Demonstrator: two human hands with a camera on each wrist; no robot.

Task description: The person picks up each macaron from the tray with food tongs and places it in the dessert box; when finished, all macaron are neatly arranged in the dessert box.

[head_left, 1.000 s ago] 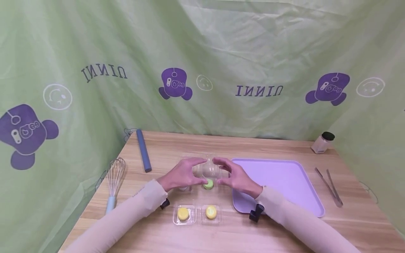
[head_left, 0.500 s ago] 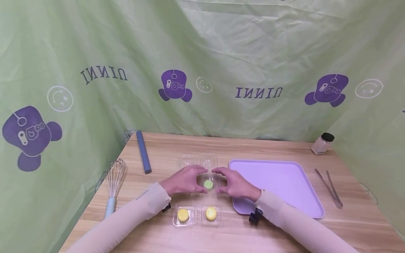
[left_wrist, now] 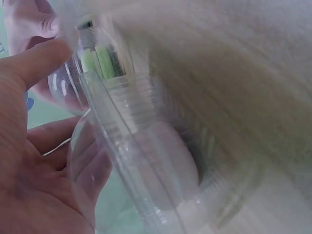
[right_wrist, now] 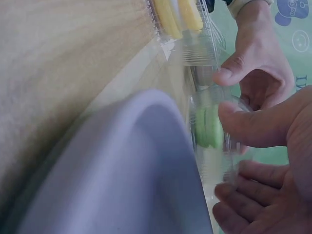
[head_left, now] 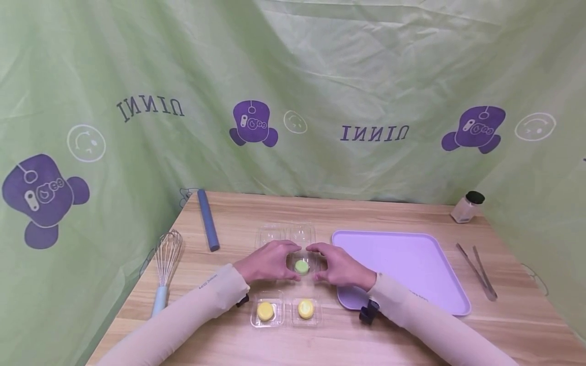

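A green macaron (head_left: 301, 267) sits in a small clear plastic box (head_left: 312, 265) at mid-table, with a clear dome over it. My left hand (head_left: 273, 260) curves around the left side of this box, and my right hand (head_left: 339, 264) around the right side, thumbs at the near edge and fingers at the far edge. In the right wrist view, the right thumb (right_wrist: 253, 126) presses at the rim beside the green macaron. A pale pinkish macaron (left_wrist: 163, 165) in another clear box shows in the left wrist view; my left hand hides it from the head camera.
Two yellow macarons (head_left: 265, 311) sit in clear boxes nearer me. Clear domed lids (head_left: 301, 234) lie behind my hands. A purple tray (head_left: 403, 254) is close by the right hand. Tongs (head_left: 478, 272), a jar (head_left: 467, 207), a whisk (head_left: 166, 267) and a blue rod (head_left: 208, 219) lie farther out.
The clear dome, raised and tilted between my hands a second ago, has come down over the green macaron. Since half a second ago both hands have barely moved.
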